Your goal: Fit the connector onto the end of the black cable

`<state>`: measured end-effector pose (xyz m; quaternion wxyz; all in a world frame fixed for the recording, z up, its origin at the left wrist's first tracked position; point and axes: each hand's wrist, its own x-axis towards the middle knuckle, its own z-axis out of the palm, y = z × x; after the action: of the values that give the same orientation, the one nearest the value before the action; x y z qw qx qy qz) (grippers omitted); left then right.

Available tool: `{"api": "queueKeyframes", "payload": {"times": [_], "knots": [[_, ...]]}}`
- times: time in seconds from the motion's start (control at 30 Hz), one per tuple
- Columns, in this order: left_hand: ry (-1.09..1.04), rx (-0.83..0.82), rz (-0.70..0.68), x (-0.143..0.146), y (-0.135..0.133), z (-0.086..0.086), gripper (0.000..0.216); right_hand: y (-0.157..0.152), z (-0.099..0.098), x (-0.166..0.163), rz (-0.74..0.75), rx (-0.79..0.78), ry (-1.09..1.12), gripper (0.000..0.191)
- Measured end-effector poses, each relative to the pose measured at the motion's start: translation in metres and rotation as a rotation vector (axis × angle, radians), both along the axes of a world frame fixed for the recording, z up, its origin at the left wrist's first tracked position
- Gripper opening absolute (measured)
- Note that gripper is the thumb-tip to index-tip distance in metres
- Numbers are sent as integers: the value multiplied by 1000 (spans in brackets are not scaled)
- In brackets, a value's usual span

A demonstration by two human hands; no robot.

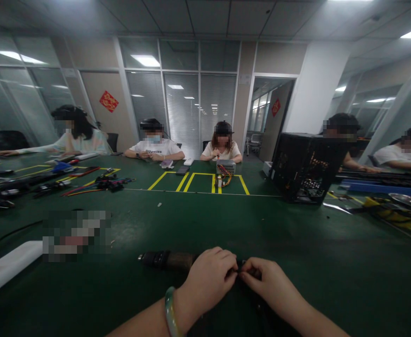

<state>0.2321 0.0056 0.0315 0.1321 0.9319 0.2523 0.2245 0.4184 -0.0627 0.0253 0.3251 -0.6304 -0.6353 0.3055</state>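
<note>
On the green table (138, 299) right in front of me lies a long dark tool (172, 260) with a brown barrel and a small metal tip pointing left. Its right part is hidden behind my left hand (212, 276), which wears a green bangle and has its fingers curled in a pinch. My right hand (270, 283) pinches close beside it, the fingertips of both nearly meeting. A small dark thing shows between the fingertips; what it is, I cannot make out. Below the hands, something dark and blurred lies against the table.
Several people sit across the table. A black computer case (304, 168) stands at the right. A power supply (225, 166) with coloured wires sits at the far middle. Tangled cables (110, 182) lie at the left, and a white object (12, 267) reaches in at the near left.
</note>
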Motion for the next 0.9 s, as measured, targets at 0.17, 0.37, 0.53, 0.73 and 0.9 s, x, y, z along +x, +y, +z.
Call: {"api": "queueKeyframes", "payload": {"times": [0.17,0.37,0.53,0.73,0.9], "knots": [[16,15,10,0,1,-3,2,0,-1,1,-2,-8,-11,10],[44,30,16,2,2,-7,2,1,-9,2,-12,7,-20,11],[46,18,17,1,1,-3,4,2,-10,2,-1,-15,-13,9],[48,16,8,1,1,-4,3,1,-9,1,1,-16,-24,10],[37,7,4,1,2,-5,3,1,-10,1,-6,-15,-42,10]]}}
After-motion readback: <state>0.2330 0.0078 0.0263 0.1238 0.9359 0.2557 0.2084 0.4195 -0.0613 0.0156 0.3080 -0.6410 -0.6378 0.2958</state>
